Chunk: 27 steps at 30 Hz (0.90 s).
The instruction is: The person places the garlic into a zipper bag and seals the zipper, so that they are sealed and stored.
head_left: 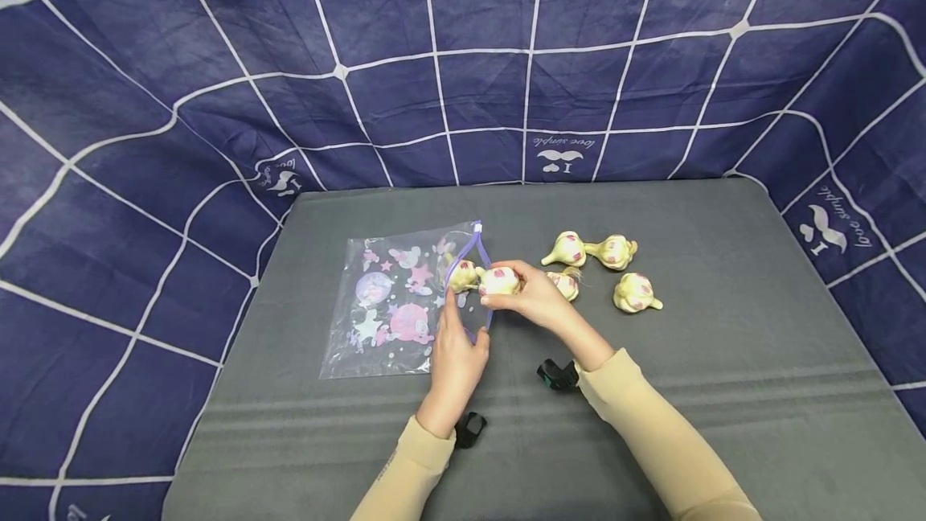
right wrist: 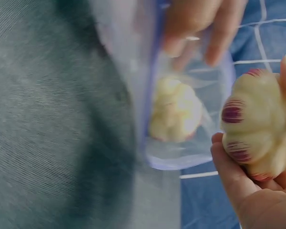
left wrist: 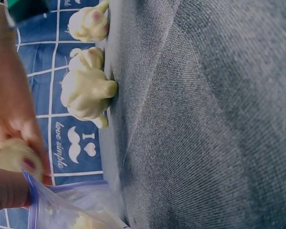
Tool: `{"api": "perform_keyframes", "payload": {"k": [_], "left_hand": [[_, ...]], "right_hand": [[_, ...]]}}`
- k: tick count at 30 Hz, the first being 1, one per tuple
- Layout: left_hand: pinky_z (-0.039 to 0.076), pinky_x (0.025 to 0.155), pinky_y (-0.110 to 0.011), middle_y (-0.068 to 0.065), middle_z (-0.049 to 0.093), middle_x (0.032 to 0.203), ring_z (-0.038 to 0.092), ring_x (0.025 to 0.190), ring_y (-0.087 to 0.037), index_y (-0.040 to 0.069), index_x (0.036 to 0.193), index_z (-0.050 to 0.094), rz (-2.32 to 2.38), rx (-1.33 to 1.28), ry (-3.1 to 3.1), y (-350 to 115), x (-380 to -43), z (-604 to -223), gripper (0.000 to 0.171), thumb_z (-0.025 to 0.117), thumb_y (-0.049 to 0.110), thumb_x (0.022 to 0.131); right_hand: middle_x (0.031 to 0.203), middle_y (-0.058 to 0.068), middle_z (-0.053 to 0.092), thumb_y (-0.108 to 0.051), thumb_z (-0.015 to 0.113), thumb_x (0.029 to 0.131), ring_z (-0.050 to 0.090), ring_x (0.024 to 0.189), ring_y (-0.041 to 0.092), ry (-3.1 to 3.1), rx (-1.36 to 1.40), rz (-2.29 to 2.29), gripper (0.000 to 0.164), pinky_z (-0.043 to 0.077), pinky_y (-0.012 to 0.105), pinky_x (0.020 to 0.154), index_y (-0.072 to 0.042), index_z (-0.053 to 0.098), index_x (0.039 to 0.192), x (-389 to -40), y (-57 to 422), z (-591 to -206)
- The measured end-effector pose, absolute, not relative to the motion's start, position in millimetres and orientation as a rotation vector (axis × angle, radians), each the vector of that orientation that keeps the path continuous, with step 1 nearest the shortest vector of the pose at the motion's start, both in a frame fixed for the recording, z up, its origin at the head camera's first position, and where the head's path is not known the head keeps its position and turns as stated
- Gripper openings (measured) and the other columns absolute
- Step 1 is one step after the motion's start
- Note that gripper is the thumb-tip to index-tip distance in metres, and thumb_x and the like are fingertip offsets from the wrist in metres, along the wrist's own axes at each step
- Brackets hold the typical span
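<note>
A clear zip bag [head_left: 376, 336] with pink and white cartoon prints and a purple zip edge lies flat, its mouth facing right and held apart. My left hand [head_left: 457, 356] grips the lower side of that mouth, the thumb [left wrist: 9, 188] over the purple rim. Just inside the opening sits one garlic bulb [right wrist: 175, 112], pale with purple-red marks. Right at the mouth, my right hand [head_left: 538, 300] holds another garlic bulb [head_left: 499, 281] between thumb and fingers. In the right wrist view this held bulb [right wrist: 255, 124] is beside the opening, apart from the bulb inside.
Several more garlic bulbs lie right of the hands: one bulb [head_left: 564, 284] close behind the right hand, a pair [head_left: 613, 252] farther back, another [head_left: 635, 293] to the right. Grey cloth [head_left: 723, 328] covers the table. Blue checked fabric [head_left: 492, 95] walls the back and sides.
</note>
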<state>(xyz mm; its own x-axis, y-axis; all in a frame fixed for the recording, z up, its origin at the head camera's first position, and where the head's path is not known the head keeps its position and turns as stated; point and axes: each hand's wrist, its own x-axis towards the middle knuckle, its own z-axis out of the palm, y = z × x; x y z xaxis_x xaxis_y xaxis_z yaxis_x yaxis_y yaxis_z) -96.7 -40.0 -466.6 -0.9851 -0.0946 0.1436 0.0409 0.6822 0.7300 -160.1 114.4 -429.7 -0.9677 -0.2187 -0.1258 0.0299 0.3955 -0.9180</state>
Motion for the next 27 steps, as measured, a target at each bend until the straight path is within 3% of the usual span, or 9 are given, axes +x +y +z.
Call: {"api": "perform_keyframes", "payload": {"k": [8,13,27], "left_hand": [[0.051,0.087,-0.058,-0.029,0.046,0.143,0.058,0.114,-0.047,-0.002,0.154,0.022,-1.209,0.046,-2.762,-40.5,-97.3,-465.8,0.085,0.069,0.008,0.084],[0.051,0.084,-0.057,-0.029,0.050,0.138,0.060,0.109,-0.046,-0.002,0.153,0.022,-1.207,0.031,-2.751,-40.0,-97.6,-465.1,0.086,0.070,0.007,0.083],[0.047,0.095,-0.058,-0.028,0.046,0.142,0.054,0.122,-0.046,-0.001,0.153,0.022,-1.238,0.036,-2.751,-38.8,-95.8,-463.7,0.087,0.067,0.001,0.080]], "right_hand": [[0.128,0.017,0.062,-0.030,0.080,0.079,0.060,0.110,0.026,2.442,-0.252,-1.391,0.068,0.047,0.042,0.096,-0.007,0.055,0.137,-170.8,103.3,-444.5],[0.123,0.017,0.064,-0.029,0.081,0.077,0.061,0.107,0.026,2.478,-0.307,-1.317,0.066,0.048,0.043,0.095,-0.006,0.057,0.134,-178.2,99.4,-447.8],[0.126,0.018,0.064,-0.024,0.078,0.081,0.059,0.110,0.028,2.526,-0.337,-1.223,0.063,0.046,0.043,0.098,-0.006,0.056,0.137,-200.1,80.3,-464.1]]}}
